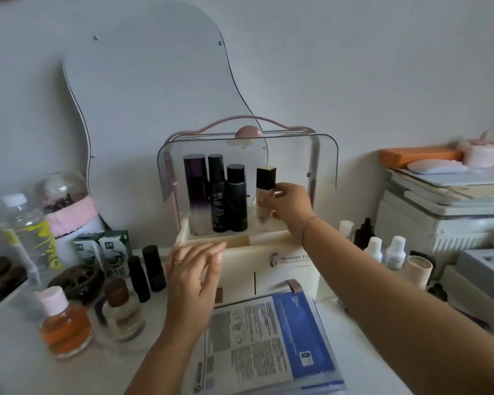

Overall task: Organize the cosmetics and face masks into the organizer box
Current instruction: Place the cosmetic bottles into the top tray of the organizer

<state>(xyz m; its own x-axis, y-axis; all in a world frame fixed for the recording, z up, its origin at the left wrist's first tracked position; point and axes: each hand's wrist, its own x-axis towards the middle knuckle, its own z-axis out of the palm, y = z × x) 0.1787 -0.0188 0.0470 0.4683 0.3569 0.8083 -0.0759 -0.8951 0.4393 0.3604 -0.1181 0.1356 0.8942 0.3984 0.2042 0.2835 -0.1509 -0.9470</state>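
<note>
A cream organizer box [285,260] stands at the back of the white table, its clear lid [322,155] raised. Three tall dark bottles [218,192] stand in its upper compartment. My right hand [293,205] grips a pale bottle with a black square cap [264,192], upright inside the compartment to their right. My left hand [193,272] hovers in front of the box's left front edge, fingers spread, holding nothing. A stack of blue and white face mask packets [268,340] lies on the table in front of the box.
Left of the box stand two small black bottles [147,272], green sachets [109,249], an orange-liquid bottle [64,323], a brown-capped jar [120,312], a dark round dish [76,283] and a clear water bottle [26,232]. Small white bottles [382,250] stand right. A wavy mirror [154,89] leans behind.
</note>
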